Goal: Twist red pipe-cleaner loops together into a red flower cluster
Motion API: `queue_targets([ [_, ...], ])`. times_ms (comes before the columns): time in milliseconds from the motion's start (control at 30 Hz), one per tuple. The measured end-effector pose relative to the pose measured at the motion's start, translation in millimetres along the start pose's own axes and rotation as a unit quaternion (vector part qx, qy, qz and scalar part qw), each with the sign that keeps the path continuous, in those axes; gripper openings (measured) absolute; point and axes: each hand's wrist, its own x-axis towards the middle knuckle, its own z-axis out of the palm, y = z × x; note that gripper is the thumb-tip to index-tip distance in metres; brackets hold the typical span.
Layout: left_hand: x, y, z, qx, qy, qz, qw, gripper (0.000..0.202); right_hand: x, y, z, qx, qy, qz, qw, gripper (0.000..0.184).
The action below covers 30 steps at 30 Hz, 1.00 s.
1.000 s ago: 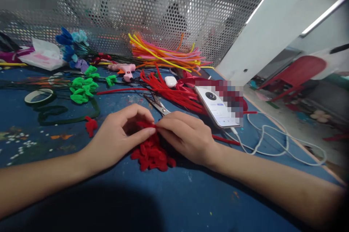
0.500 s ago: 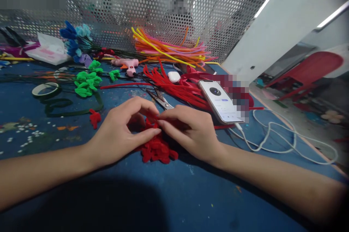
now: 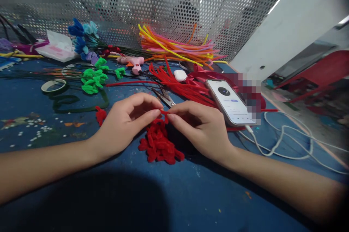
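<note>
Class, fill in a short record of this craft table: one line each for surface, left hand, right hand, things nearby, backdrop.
surface: blue table
left hand: pinches the red pipe-cleaner piece
right hand: pinches the same piece, fingertips meeting the left's
nearby: scissors, phone with white cable, green pieces, pink glue gun, tape roll
backdrop: perforated metal panel

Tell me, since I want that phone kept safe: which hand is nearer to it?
Right. The right hand lies just beside the phone, its knuckles close to the phone's near edge. The left hand is farther off, beyond the red pipe-cleaner piece both hands pinch.
</note>
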Motion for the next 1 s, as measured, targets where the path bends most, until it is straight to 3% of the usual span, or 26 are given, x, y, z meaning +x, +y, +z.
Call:
queue_targets([
  [333, 2, -2, -0.6, -0.013, -0.024, -0.009, 1.000, 0.002, 1, 1, -3, -0.027, -0.049, -0.053, 0.997, 0.003],
  [467, -1, -2, 0.4, -0.016, -0.033, 0.002, 0.999, 0.004, 2, -1, -3, 0.023, -0.063, 0.005, 0.998, 0.011],
  [600, -7, -2, 1.3, -0.015, -0.049, 0.023, 0.998, 0.003, 3, -3, -3, 0.135, -0.124, 0.101, 0.978, 0.019],
  [700, -8, -1, 1.9, -0.020, -0.037, 0.015, 0.999, 0.005, 2, -2, 0, 0.144, -0.099, 0.121, 0.977, 0.017],
  [833, -5, -2, 3.1, -0.046, -0.019, -0.028, 0.998, 0.011, -1, -1, 2, 0.053, 0.008, 0.047, 0.997, 0.009],
  [1000, -4, -1, 3.2, -0.060, -0.038, -0.041, 0.997, 0.012, -5, 2, -3, -0.083, 0.022, -0.156, 0.984, 0.010],
])
